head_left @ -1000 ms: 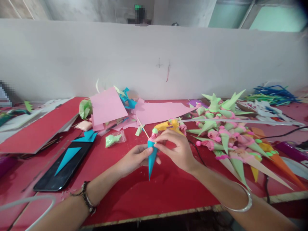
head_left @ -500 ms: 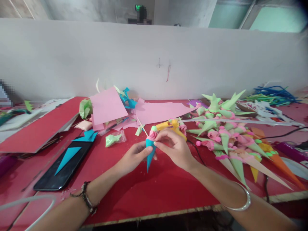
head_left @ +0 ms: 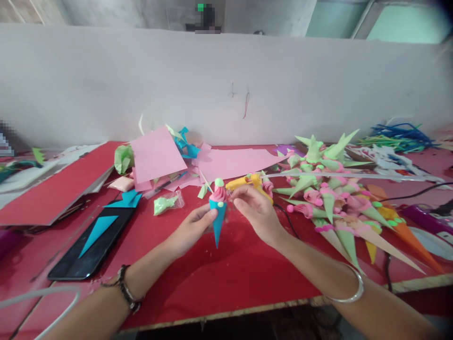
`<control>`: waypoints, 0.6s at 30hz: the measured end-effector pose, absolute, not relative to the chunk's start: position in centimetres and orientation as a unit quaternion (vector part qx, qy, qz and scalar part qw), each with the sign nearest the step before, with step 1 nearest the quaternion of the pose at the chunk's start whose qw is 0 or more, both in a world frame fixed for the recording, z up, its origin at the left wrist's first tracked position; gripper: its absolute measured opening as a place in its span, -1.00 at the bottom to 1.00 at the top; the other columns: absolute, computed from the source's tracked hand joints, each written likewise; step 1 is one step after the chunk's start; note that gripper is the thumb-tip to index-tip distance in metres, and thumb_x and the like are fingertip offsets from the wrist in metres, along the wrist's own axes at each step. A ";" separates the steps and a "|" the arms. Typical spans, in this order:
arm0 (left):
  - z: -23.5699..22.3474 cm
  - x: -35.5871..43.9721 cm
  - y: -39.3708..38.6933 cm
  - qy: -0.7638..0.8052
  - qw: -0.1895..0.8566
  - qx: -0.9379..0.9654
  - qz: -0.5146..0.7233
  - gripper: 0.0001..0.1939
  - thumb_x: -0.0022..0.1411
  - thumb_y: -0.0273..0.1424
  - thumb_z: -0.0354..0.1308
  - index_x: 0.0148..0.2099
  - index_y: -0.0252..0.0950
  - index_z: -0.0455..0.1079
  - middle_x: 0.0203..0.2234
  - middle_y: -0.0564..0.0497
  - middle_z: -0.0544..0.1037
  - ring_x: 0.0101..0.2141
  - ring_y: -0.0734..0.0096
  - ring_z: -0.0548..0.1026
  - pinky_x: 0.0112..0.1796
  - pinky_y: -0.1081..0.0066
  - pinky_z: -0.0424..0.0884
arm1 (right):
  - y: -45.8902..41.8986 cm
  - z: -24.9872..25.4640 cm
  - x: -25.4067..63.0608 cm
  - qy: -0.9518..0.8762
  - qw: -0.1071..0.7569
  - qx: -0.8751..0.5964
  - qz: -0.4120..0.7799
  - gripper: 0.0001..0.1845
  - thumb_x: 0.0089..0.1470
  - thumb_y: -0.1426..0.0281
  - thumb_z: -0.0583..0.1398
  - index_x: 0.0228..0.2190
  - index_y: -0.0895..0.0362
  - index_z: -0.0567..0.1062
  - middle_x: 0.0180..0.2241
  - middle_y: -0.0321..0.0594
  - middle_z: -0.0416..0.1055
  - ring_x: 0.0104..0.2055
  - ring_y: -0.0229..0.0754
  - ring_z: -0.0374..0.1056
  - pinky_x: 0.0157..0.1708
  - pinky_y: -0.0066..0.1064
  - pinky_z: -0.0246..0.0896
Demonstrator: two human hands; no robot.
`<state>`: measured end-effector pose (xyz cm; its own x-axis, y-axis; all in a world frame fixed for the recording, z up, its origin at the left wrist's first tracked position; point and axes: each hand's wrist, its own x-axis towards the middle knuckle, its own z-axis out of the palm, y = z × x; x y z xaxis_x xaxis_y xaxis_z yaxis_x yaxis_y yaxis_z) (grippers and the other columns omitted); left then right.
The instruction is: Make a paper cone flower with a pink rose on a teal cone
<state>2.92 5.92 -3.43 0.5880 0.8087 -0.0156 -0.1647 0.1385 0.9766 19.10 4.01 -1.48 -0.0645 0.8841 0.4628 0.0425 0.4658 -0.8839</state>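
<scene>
A small blue paper ice-cream cone [head_left: 218, 222] stands upright, point down, in my left hand [head_left: 194, 224], thumb across its front. Pink swirled clay [head_left: 220, 192] fills its top, with a pale green ball [head_left: 219, 182] above. On the cone's upper front sits a small light green dot [head_left: 221, 204]. My right hand [head_left: 256, 210] hovers just right of the cone, apart from it, thumb and forefinger a little apart and nothing plain between them. Behind it lies a yellow glue gun [head_left: 244, 182]. A thin stick [head_left: 205, 181] shows behind the cone.
To the right is a pile of finished paper cones [head_left: 329, 198]. A black phone [head_left: 76, 259] with blue paper pieces [head_left: 99, 233] lies left, near a bag of green clay [head_left: 166, 204]. Pink sheets [head_left: 159, 156] lie at the back before a white partition [head_left: 177, 85].
My right hand has drawn back from the cone, its fingertips no longer touching it. A light green dot now shows on the cone's front. The cone has shifted slightly left.
</scene>
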 end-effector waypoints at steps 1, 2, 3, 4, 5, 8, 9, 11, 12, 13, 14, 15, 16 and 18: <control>-3.5 2.9 5.9 0.290 0.709 0.535 0.358 -0.60 -0.02 -0.10 0.13 -0.22 -0.28 0.37 -0.36 0.00 0.46 -0.32 0.39 0.38 -0.26 0.43 0.26 | 4.1 -1.5 19.1 -0.634 0.572 -0.381 0.353 -0.93 0.01 0.36 0.08 -0.45 0.09 0.32 -0.47 -0.30 0.28 -0.41 -0.30 0.25 -0.40 -0.45 0.22; -3.5 2.9 5.8 0.285 0.719 0.520 0.361 -0.59 -0.04 -0.08 0.13 -0.22 -0.27 0.38 -0.35 0.01 0.46 -0.32 0.39 0.38 -0.25 0.42 0.26 | 4.1 -1.6 19.1 -0.641 0.564 -0.393 0.342 -0.93 0.03 0.37 0.06 -0.44 0.09 0.32 -0.46 -0.29 0.28 -0.40 -0.29 0.25 -0.40 -0.45 0.21; -3.4 2.8 5.8 0.275 0.729 0.511 0.362 -0.59 -0.05 -0.08 0.14 -0.23 -0.26 0.39 -0.35 0.02 0.46 -0.32 0.40 0.37 -0.24 0.42 0.25 | 4.1 -1.6 19.1 -0.655 0.552 -0.399 0.328 -0.93 0.03 0.40 0.05 -0.42 0.09 0.33 -0.44 -0.28 0.28 -0.38 -0.29 0.25 -0.38 -0.44 0.21; -3.4 2.8 5.7 0.259 0.739 0.507 0.361 -0.60 -0.05 -0.08 0.14 -0.24 -0.26 0.40 -0.36 0.03 0.46 -0.33 0.41 0.37 -0.25 0.43 0.24 | 4.0 -1.7 19.1 -0.675 0.538 -0.399 0.309 -0.93 0.03 0.42 0.05 -0.41 0.09 0.34 -0.43 -0.28 0.28 -0.37 -0.28 0.25 -0.36 -0.43 0.21; -3.3 2.7 5.6 0.239 0.749 0.504 0.358 -0.61 -0.05 -0.09 0.14 -0.24 -0.25 0.40 -0.37 0.04 0.46 -0.34 0.42 0.37 -0.25 0.44 0.24 | 3.9 -1.7 19.0 -0.702 0.520 -0.393 0.286 -0.92 0.02 0.45 0.05 -0.41 0.09 0.34 -0.43 -0.28 0.27 -0.36 -0.27 0.24 -0.35 -0.41 0.20; -3.0 2.6 5.4 0.174 0.774 0.500 0.348 -0.64 -0.04 -0.13 0.16 -0.24 -0.25 0.41 -0.37 0.02 0.45 -0.35 0.43 0.37 -0.26 0.44 0.24 | 3.5 -1.7 18.8 -0.779 0.453 -0.379 0.210 -0.94 -0.02 0.47 0.09 -0.43 0.10 0.35 -0.41 -0.27 0.21 -0.32 -0.25 0.21 -0.30 -0.38 0.19; -2.9 2.6 5.3 0.159 0.779 0.498 0.346 -0.64 -0.04 -0.14 0.17 -0.23 -0.26 0.41 -0.36 0.02 0.45 -0.36 0.44 0.37 -0.27 0.43 0.25 | 3.3 -1.7 18.8 -0.795 0.432 -0.381 0.189 -0.94 -0.04 0.47 0.11 -0.42 0.10 0.36 -0.38 -0.25 0.19 -0.30 -0.23 0.19 -0.28 -0.36 0.18; -3.0 2.6 5.3 0.154 0.782 0.491 0.351 -0.65 -0.03 -0.15 0.17 -0.23 -0.26 0.41 -0.35 0.01 0.45 -0.36 0.44 0.37 -0.28 0.43 0.25 | 3.1 -1.8 18.7 -0.814 0.401 -0.389 0.160 -0.88 -0.08 0.45 0.16 -0.38 0.09 0.36 -0.31 -0.21 0.16 -0.23 -0.19 0.17 -0.23 -0.32 0.18; -3.0 2.6 5.3 0.159 0.781 0.488 0.356 -0.65 -0.03 -0.16 0.17 -0.23 -0.26 0.41 -0.35 0.01 0.45 -0.35 0.43 0.37 -0.28 0.43 0.25 | 3.1 -1.9 18.6 -0.818 0.393 -0.392 0.151 -0.84 -0.10 0.45 0.18 -0.37 0.09 0.36 -0.29 -0.20 0.15 -0.20 -0.17 0.16 -0.21 -0.31 0.18; -3.0 2.6 5.3 0.165 0.779 0.486 0.360 -0.66 -0.03 -0.16 0.17 -0.24 -0.26 0.41 -0.35 0.01 0.45 -0.34 0.42 0.38 -0.28 0.43 0.25 | 3.1 -2.1 18.6 -0.819 0.389 -0.395 0.144 -0.82 -0.12 0.45 0.19 -0.36 0.08 0.36 -0.28 -0.20 0.14 -0.19 -0.16 0.15 -0.20 -0.31 0.18; -3.1 2.7 5.3 0.168 0.777 0.486 0.363 -0.67 -0.03 -0.17 0.17 -0.24 -0.26 0.41 -0.35 0.01 0.45 -0.33 0.41 0.38 -0.28 0.42 0.26 | 3.1 -2.2 18.5 -0.819 0.389 -0.398 0.139 -0.82 -0.13 0.45 0.20 -0.37 0.07 0.36 -0.27 -0.20 0.14 -0.18 -0.16 0.15 -0.20 -0.31 0.18; -3.1 2.7 5.3 0.168 0.777 0.488 0.362 -0.67 -0.03 -0.17 0.17 -0.24 -0.26 0.40 -0.35 0.01 0.45 -0.32 0.40 0.38 -0.27 0.41 0.26 | 3.1 -2.4 18.4 -0.817 0.392 -0.401 0.134 -0.82 -0.13 0.46 0.20 -0.38 0.07 0.36 -0.28 -0.21 0.13 -0.18 -0.16 0.14 -0.20 -0.31 0.19; -3.1 2.7 5.3 0.165 0.777 0.491 0.358 -0.67 -0.03 -0.17 0.17 -0.24 -0.25 0.41 -0.35 0.01 0.45 -0.32 0.39 0.38 -0.26 0.40 0.26 | 3.1 -2.5 18.4 -0.813 0.398 -0.404 0.128 -0.83 -0.13 0.46 0.20 -0.39 0.08 0.36 -0.28 -0.21 0.13 -0.19 -0.16 0.14 -0.21 -0.32 0.19; -3.0 2.8 5.3 0.156 0.779 0.497 0.350 -0.67 -0.02 -0.16 0.16 -0.23 -0.25 0.41 -0.34 0.02 0.45 -0.30 0.39 0.39 -0.23 0.38 0.26 | 3.1 -2.6 18.2 -0.802 0.418 -0.410 0.119 -0.85 -0.14 0.49 0.19 -0.42 0.08 0.35 -0.30 -0.22 0.13 -0.20 -0.17 0.14 -0.23 -0.32 0.20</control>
